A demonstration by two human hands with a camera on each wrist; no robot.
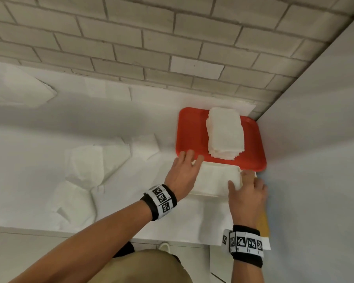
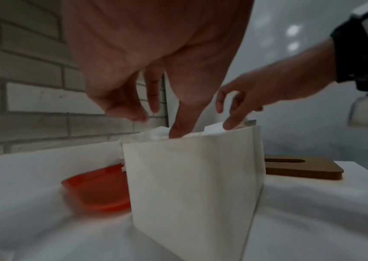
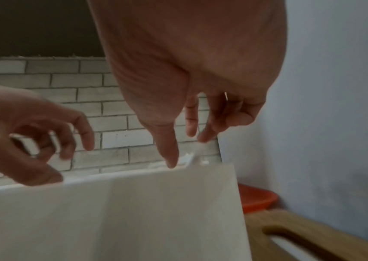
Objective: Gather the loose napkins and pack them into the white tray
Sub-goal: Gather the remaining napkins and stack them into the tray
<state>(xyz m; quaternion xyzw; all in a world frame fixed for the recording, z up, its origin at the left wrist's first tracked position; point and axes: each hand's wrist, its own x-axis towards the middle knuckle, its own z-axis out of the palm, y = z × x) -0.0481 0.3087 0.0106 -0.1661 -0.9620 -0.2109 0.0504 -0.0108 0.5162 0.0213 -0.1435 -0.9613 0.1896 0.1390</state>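
Observation:
The white tray stands near the table's right end, its tall wall facing the left wrist view. White napkins fill it. My left hand hangs over its left end with fingers loosely spread and the thumb tip pressing on the napkins. My right hand is at the right end, thumb inside the tray. Its fingertips touch a napkin edge that sticks up. Loose napkins lie crumpled on the table to the left.
A red tray behind the white one carries a neat stack of napkins. A wooden lid with a slot lies by the right wall. A brick wall runs along the back. Another napkin lies far left.

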